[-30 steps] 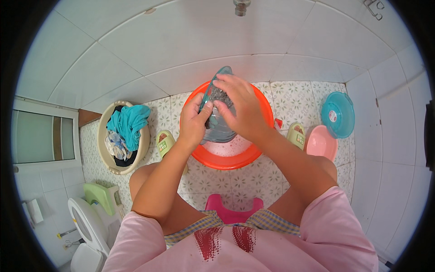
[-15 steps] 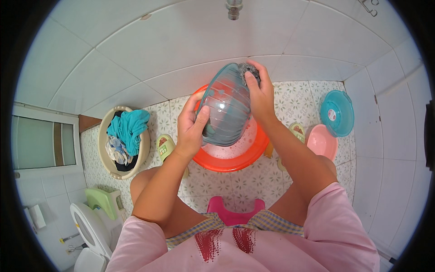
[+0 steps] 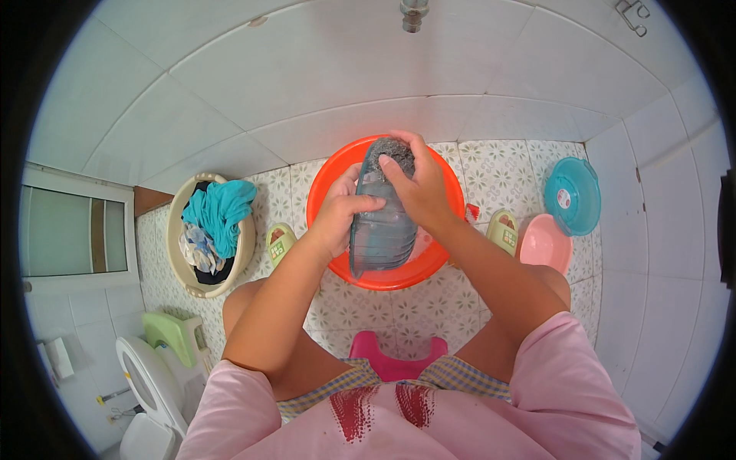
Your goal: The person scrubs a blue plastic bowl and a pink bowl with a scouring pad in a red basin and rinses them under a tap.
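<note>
Grey ribbed garment (image 3: 381, 230) over orange basin (image 3: 337, 172), gripped by both hands' curled fingers (image 3: 395, 165).

Lid label: a small round white and red sticker (image 3: 564, 198) sits at the middle of the teal lid (image 3: 575, 178), which lies on the floor at the right.
Slipper prints: small pale patches mark the two green slippers (image 3: 280, 243) (image 3: 503, 230) beside the orange basin (image 3: 331, 176).
Screens, signs, packages: none.
</note>
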Demonstrator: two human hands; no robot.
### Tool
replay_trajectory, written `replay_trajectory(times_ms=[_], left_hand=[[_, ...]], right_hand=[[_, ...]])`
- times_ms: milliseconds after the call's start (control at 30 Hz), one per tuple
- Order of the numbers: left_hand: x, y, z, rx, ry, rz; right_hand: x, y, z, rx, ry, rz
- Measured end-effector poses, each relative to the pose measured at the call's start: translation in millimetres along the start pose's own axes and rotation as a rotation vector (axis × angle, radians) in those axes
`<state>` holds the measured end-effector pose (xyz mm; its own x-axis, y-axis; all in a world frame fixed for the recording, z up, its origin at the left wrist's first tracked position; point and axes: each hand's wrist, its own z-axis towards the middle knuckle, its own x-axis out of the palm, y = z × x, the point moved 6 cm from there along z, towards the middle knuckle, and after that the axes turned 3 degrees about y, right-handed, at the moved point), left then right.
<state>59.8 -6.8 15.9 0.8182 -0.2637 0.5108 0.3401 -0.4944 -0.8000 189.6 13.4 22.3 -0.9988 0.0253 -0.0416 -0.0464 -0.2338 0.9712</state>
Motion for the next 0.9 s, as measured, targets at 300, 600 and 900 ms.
replay_trajectory(times_ms=[300,600,900], left_hand=[[2.8,1.2,2.7,0.039,0.039,0.156],[4.7,-7.4,-0.7,0.156,0.112,0.291],[3.4,0.1,-3.5,0.035,0.113,0.284]], right_hand=[[-11.0,5.2,8.8,0.020,0.040,-0.277],[3.9,50.9,-10.7,-0.673,0.063,-0.595],[-8.5,25.3,-3.1,-0.145,-0.048,-0.403]])
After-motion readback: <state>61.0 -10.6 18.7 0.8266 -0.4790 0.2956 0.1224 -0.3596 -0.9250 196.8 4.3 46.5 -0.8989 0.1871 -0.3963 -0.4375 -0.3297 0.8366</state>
